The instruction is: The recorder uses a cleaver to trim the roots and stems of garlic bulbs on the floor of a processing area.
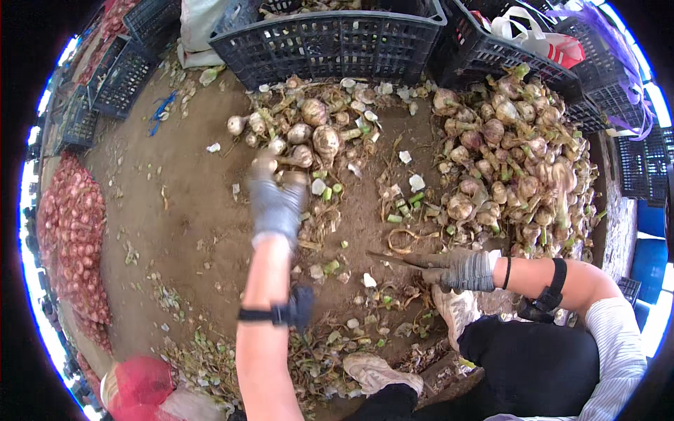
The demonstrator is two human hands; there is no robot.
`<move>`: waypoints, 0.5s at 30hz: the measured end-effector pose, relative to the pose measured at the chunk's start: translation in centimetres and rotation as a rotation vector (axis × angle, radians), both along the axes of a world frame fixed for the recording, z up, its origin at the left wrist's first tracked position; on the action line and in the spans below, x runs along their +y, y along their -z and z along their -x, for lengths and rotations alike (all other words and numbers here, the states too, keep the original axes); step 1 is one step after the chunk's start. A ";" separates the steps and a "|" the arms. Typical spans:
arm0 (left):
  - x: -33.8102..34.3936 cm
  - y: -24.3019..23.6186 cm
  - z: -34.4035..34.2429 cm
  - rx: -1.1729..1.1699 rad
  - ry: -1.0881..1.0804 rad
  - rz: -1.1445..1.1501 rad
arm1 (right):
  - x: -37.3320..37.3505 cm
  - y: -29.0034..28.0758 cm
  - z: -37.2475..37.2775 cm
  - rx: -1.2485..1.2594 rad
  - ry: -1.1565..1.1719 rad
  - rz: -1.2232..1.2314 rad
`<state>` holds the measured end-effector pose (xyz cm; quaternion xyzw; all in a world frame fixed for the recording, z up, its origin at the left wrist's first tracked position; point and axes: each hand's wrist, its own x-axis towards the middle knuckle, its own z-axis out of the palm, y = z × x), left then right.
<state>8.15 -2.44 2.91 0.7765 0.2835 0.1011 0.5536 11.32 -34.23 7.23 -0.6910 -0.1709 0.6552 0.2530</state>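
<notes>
My left hand (275, 203), in a grey glove, is blurred by motion at the near edge of a small group of garlic bulbs (326, 142). Its fingers look spread apart, and I make out nothing gripped between them. My right hand (460, 271), gloved too, is closed around a knife (388, 259) whose dark, thin blade points left over the ground. Beyond that hand rises a large heap of garlic (509, 151) with stems and roots on. Cut green stem pieces (402, 208) and pale skins lie between the two piles.
Black plastic crates (326, 49) line the far side; another at far right holds a white and red bag (533, 38). Red net sacks of garlic (70, 242) lie along the left. A red bundle (140, 382) is at lower left. My shoes (382, 372) stand among scraps.
</notes>
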 end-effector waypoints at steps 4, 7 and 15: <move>6.8 8.2 -4.0 0.347 -0.151 -0.283 | 0.4 -0.1 -0.6 -0.005 -0.074 0.111; 6.9 10.7 -3.6 0.239 -0.086 -0.033 | 0.5 0.3 -0.7 -0.322 -0.069 -0.327; -3.2 2.7 7.5 -0.156 0.031 0.412 | 3.1 -2.7 0.0 -0.634 -0.256 -0.598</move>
